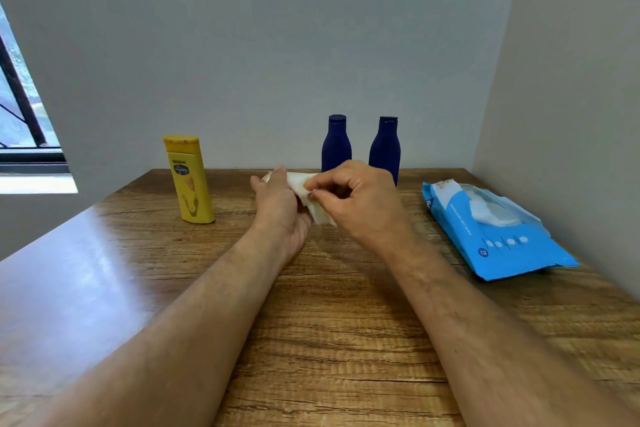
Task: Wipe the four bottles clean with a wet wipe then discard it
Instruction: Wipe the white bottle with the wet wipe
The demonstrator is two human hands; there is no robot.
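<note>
My left hand and my right hand meet above the middle of the wooden table. Between them is a white wet wipe. The left hand holds it against its palm and the right thumb and forefinger pinch its edge. Whether anything is wrapped inside the wipe I cannot tell. A yellow bottle with a dirty cap stands upright to the left. Two dark blue bottles, one and another, stand upright behind my hands near the wall.
A blue pack of wet wipes lies at the right, its flap open and a wipe sticking out. Walls close off the back and the right side. A window is at the far left.
</note>
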